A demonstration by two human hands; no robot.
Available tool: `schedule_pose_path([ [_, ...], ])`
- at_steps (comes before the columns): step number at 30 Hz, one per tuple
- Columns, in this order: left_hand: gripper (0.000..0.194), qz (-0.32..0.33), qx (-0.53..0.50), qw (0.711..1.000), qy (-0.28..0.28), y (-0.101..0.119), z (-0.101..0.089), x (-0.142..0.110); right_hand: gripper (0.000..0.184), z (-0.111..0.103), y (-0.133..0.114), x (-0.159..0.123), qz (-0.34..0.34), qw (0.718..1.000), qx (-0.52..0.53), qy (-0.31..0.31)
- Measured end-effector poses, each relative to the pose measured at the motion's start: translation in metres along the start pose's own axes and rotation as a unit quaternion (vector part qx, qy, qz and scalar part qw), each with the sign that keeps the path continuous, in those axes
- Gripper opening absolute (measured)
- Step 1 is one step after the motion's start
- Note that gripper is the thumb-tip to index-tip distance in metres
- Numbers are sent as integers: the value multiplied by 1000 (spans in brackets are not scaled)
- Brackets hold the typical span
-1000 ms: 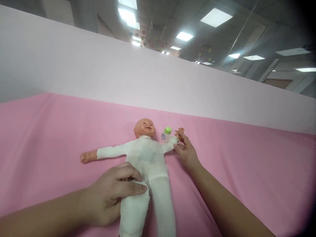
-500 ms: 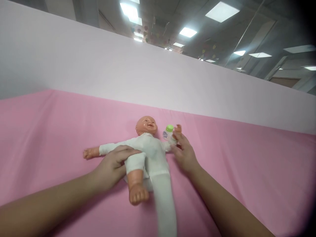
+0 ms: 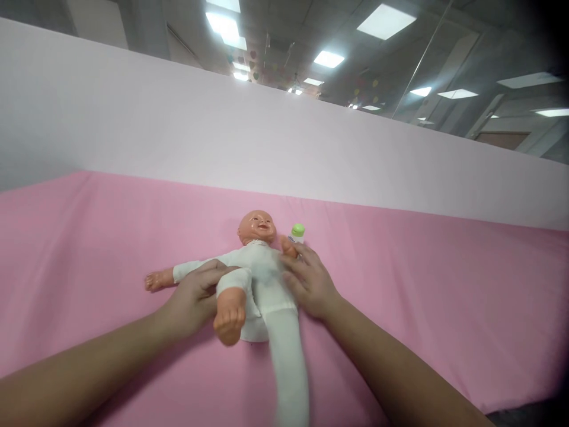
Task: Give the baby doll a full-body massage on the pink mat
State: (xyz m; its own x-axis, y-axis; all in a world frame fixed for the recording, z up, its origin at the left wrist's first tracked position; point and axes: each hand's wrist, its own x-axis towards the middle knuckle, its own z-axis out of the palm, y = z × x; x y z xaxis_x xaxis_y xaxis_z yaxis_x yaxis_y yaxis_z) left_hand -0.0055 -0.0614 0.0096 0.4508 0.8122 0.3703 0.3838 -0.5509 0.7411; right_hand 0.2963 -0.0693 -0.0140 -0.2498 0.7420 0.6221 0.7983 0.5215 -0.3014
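Observation:
A baby doll (image 3: pixel 271 279) in a white body suit lies on its back, its head pointing away from me. My left hand (image 3: pixel 193 302) is closed around the doll's bent leg, whose bare foot (image 3: pixel 230 317) sticks up toward me. At the doll's other side, my right hand (image 3: pixel 313 284) grips its arm, bent in beside the chest; the small doll hand (image 3: pixel 288 246) shows past my fingers. Just behind my right fingers stands a white bottle with a green cap (image 3: pixel 297 230), its lower part hidden.
A pink cloth (image 3: pixel 400 296) covers the surface under the doll, with a few creases. Behind it rises a low white wall (image 3: pixel 267 136), with glass and ceiling lights above. The doll's free arm (image 3: pixel 160 279) stretches out to the left.
My right hand has moved left with the doll's arm, bringing it in from the side toward the chest. The held leg is pushed further up, its foot higher.

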Motion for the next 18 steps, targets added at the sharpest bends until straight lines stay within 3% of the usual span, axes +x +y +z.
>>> schedule_pose_path([
  [3, 32, 90, 8, 995, -32, 5, -2, -9, 45, -11, 19, 2, 92, 993, -12, 67],
  [5, 35, 158, 3, 985, -63, 8, -1, -15, 46, -21, 35, 3, 159, 985, 0, 71],
  [9, 42, 219, -10, 971, -93, 11, 1, -18, 41, -36, 61, 1, 290, 954, 73, -20],
  [11, 48, 234, -2, 966, -109, 10, -1, -15, 40, -38, 66, 0, 316, 943, 92, -41],
  [14, 48, 213, 7, 970, -113, 5, -7, -12, 38, -37, 59, 1, 299, 950, 95, 2],
  [18, 31, 73, 76, 993, -46, -8, -10, -5, 39, -24, 30, 4, 149, 987, 52, 28],
])
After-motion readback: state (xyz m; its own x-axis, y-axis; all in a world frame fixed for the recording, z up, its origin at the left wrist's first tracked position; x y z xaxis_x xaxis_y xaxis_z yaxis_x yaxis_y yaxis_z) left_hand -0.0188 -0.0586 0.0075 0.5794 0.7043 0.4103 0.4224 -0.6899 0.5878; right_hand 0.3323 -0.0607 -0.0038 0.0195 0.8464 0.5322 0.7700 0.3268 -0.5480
